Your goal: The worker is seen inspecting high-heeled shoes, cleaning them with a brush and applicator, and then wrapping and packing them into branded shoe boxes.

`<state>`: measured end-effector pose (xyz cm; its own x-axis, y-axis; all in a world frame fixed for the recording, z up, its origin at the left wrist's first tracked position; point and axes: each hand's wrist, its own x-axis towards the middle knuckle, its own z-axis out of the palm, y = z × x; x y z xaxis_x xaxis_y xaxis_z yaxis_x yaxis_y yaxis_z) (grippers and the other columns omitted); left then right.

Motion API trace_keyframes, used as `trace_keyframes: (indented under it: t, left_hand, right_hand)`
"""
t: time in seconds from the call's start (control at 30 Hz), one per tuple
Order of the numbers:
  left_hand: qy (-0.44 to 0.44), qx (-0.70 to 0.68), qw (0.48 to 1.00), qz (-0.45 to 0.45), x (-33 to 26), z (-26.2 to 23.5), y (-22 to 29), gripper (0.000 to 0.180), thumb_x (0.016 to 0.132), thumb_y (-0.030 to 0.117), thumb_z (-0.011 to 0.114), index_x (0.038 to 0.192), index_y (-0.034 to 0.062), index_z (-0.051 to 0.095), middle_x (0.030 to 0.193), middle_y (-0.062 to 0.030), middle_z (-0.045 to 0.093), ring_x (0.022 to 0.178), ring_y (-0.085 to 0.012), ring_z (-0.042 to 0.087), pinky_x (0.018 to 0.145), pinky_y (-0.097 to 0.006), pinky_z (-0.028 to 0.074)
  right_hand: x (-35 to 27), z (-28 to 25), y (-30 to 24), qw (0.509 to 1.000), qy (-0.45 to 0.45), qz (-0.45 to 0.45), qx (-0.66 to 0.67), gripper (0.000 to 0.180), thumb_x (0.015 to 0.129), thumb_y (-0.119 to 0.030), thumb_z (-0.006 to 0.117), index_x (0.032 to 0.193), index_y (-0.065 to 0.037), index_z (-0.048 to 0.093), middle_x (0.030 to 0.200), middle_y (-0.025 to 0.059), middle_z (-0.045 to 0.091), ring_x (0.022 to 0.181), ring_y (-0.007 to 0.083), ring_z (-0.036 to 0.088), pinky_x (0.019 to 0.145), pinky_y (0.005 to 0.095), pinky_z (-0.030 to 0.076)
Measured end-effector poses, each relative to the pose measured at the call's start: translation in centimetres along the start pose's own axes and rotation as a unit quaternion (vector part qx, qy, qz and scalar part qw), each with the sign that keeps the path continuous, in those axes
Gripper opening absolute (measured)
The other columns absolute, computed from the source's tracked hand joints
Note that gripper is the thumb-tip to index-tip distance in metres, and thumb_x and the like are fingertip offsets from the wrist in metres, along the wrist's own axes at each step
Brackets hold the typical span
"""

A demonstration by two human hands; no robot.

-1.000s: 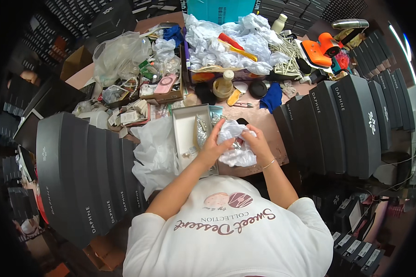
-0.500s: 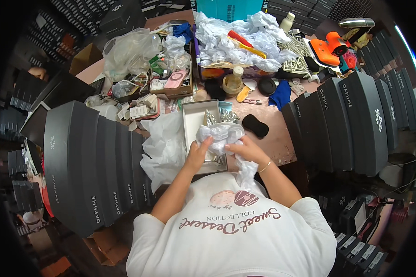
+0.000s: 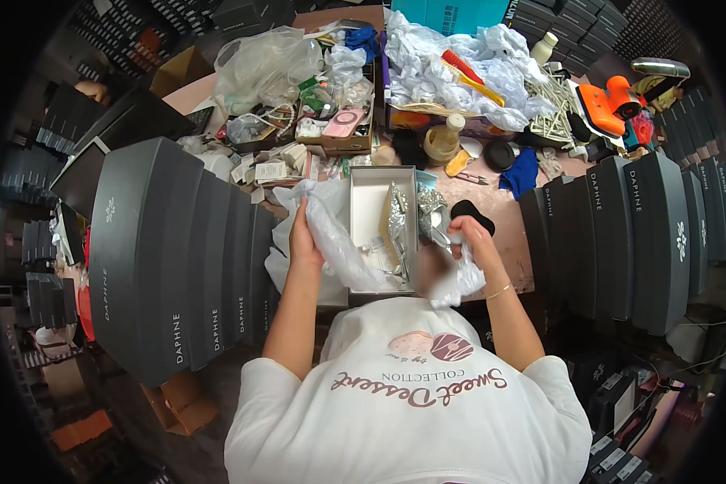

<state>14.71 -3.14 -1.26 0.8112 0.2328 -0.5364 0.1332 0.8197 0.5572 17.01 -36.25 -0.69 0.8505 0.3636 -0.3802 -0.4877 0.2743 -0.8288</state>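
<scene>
My left hand [image 3: 303, 240] is closed on a long sheet of white tissue paper [image 3: 337, 234] at the left side of an open shoebox [image 3: 360, 181]. My right hand [image 3: 476, 242] grips a crumpled piece of white tissue paper [image 3: 465, 278] to the right of the box, beside a black pad-like thing [image 3: 470, 213]. Inside the box lies a silver glittery shoe [image 3: 394, 214]. Another silver glittery thing [image 3: 432, 211], probably the second shoe, rests just outside the box's right wall. A brown blur covers the spot below it.
Stacked dark grey shoeboxes [image 3: 141, 258] wall the left, with more shoeboxes [image 3: 597, 218] on the right. Behind are a box of crumpled tissue [image 3: 460, 64], a cluttered carton [image 3: 347, 145], a glue jar [image 3: 444, 141], a blue cloth [image 3: 520, 172] and an orange tool [image 3: 605, 109].
My hands have moved apart from one tissue bundle above the box, each now holding tissue at opposite sides. The silver shoe in the box has come into sight. The whole view has shifted.
</scene>
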Motion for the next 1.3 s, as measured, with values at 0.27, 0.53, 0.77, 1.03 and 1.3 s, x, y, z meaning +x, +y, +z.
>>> trace_keyframes:
  t: [0.27,0.53,0.77,1.03,1.3]
  left_hand:
    - [-0.250,0.640,0.686,0.240,-4.7,3.5,-2.2,0.061,0.080,0.025,0.070,0.130,0.0008,0.046,0.109,-0.0162,0.059,0.102,-0.0266,0.058,0.088,-0.039,0.046]
    - [-0.052,0.049,0.997,0.009,-1.7,1.8,-6.3,0.029,0.090,0.024,0.060,0.112,0.0053,0.054,0.113,-0.0086,0.057,0.104,-0.0200,0.055,0.088,-0.039,0.047]
    - [-0.001,-0.020,0.996,0.082,0.2,1.9,-3.1,0.025,0.091,0.021,0.058,0.108,0.0032,0.057,0.103,-0.0067,0.061,0.092,-0.0184,0.059,0.084,-0.034,0.049]
    - [-0.207,0.054,0.971,0.108,2.4,-0.7,-3.3,0.037,0.091,0.011,0.053,0.127,0.0051,0.050,0.113,-0.0056,0.058,0.099,-0.0157,0.056,0.074,-0.027,0.052]
    - [-0.255,0.411,0.875,0.008,-2.4,7.6,-7.7,0.042,0.087,0.002,0.055,0.129,0.0039,0.049,0.122,-0.0071,0.055,0.098,-0.0133,0.056,0.073,-0.027,0.051]
  right_hand:
    - [4.2,6.1,-0.7,0.979,0.089,-0.162,-0.086,0.027,0.088,-0.021,0.063,0.107,-0.003,0.055,0.098,0.0016,0.058,0.087,0.0072,0.050,0.077,0.0221,0.042]
    - [5.4,5.2,-0.5,0.984,0.105,-0.141,0.000,0.021,0.087,-0.008,0.060,0.107,-0.002,0.060,0.085,0.0036,0.063,0.077,0.0083,0.058,0.068,0.0216,0.048]
    - [4.4,1.0,-0.7,0.979,0.168,-0.116,-0.004,0.012,0.091,-0.015,0.059,0.096,-0.006,0.055,0.086,-0.0008,0.057,0.072,0.0052,0.054,0.060,0.0194,0.047]
    - [4.2,0.4,-0.6,0.961,0.208,-0.176,0.052,0.011,0.089,-0.014,0.061,0.091,-0.007,0.053,0.081,-0.0021,0.054,0.071,0.0052,0.052,0.062,0.0191,0.045]
    - [3.7,5.5,0.5,0.973,0.059,-0.201,-0.098,0.016,0.085,-0.006,0.063,0.100,-0.001,0.059,0.098,0.0041,0.055,0.088,0.0093,0.054,0.071,0.0207,0.046]
